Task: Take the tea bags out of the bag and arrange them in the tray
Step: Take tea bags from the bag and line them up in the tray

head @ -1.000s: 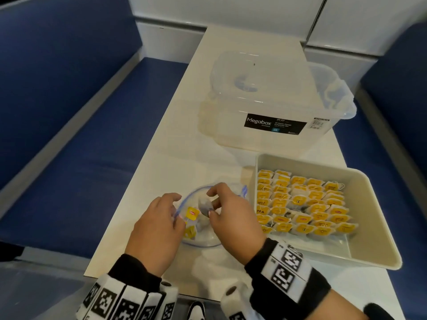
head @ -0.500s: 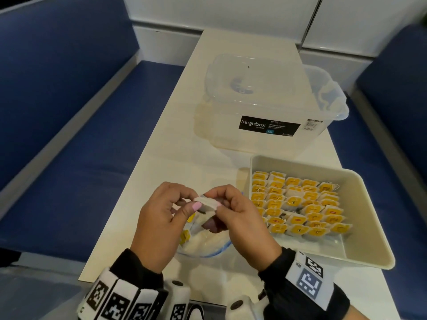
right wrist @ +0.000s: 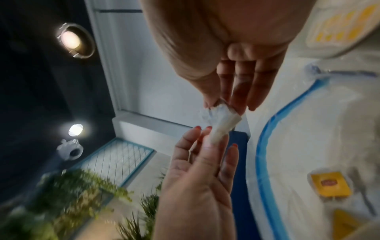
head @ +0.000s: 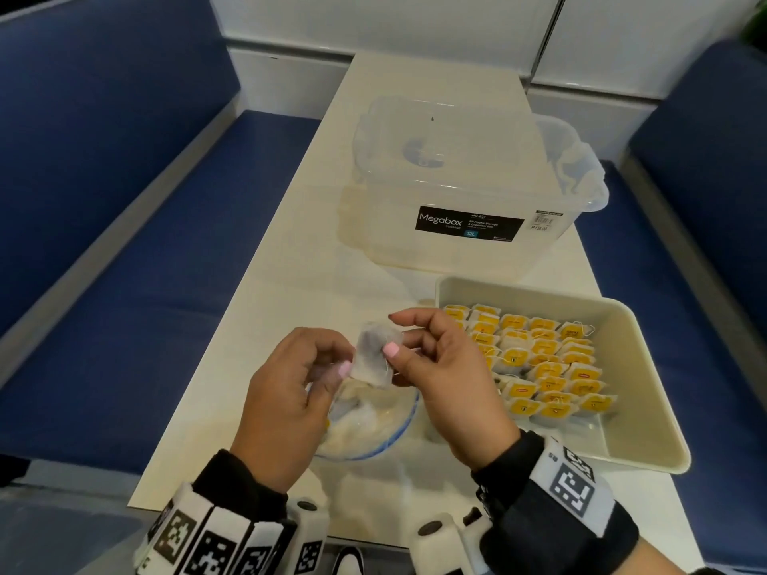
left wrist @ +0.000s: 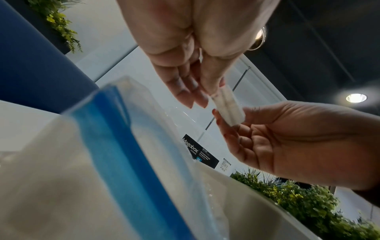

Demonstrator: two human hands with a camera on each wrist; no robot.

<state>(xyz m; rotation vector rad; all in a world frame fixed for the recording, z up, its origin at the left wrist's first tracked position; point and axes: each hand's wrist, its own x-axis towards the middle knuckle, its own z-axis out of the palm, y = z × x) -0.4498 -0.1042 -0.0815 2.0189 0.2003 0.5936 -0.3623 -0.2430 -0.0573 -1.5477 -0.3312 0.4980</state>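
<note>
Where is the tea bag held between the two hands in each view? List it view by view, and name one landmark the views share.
Head: tea bag just left of centre, pinched by both hands above the plastic bag.
Left wrist: tea bag right of centre, edge-on between the fingertips.
Right wrist: tea bag at centre, between the fingertips.
Shared landmark: the plastic bag's blue rim.

Yellow-tagged tea bags (head: 539,363); blue-rimmed bag (head: 373,425); cream tray (head: 647,417)
</note>
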